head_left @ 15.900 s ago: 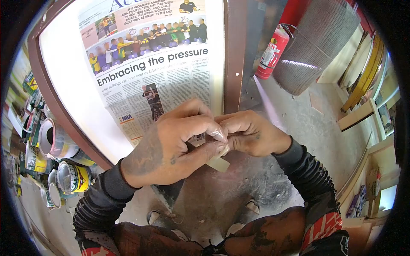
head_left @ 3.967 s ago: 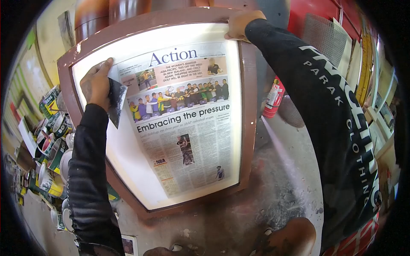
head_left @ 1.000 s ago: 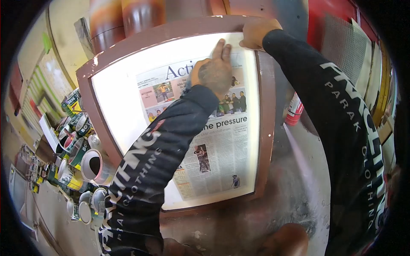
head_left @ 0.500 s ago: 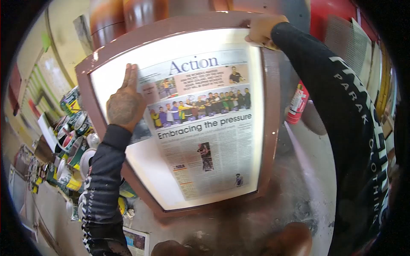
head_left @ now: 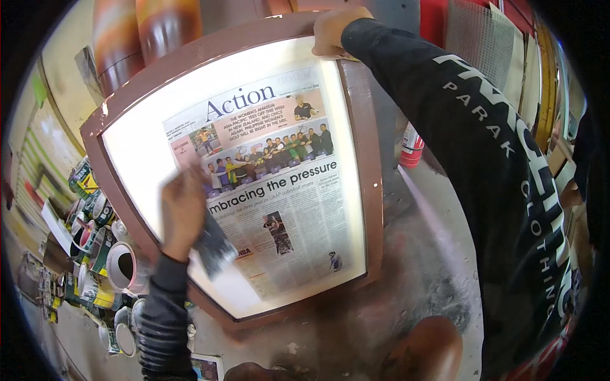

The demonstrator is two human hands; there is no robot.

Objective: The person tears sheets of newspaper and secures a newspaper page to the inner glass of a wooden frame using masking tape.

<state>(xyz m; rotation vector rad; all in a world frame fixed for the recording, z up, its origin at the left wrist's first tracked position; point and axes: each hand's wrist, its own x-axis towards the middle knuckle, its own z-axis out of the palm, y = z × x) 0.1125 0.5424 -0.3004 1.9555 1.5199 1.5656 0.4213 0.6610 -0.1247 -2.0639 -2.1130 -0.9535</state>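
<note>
A brown frame [head_left: 373, 209] with a bright white panel [head_left: 140, 165] stands before me, tilted. On the panel is a newspaper page [head_left: 298, 190] headed "Action", with a group photo across it. My right hand [head_left: 337, 30] is wrapped round the frame's top right corner. My left hand [head_left: 182, 213] is over the page's left side, its fingers drawn together and smeared by motion. Under its palm a dark grey, whitish-edged piece [head_left: 215, 249] sticks out, too blurred to name.
Open paint cans [head_left: 124, 267] crowd the floor at the left. A red fire extinguisher [head_left: 412, 147] stands beyond the frame's right side. Brown glossy columns [head_left: 168, 28] rise behind it. A wire mesh panel [head_left: 478, 44] leans at the upper right.
My left hand has moved down over the page from its upper left, and its two outstretched fingers have drawn in. The dark piece moved down with it. My right hand keeps its grip.
</note>
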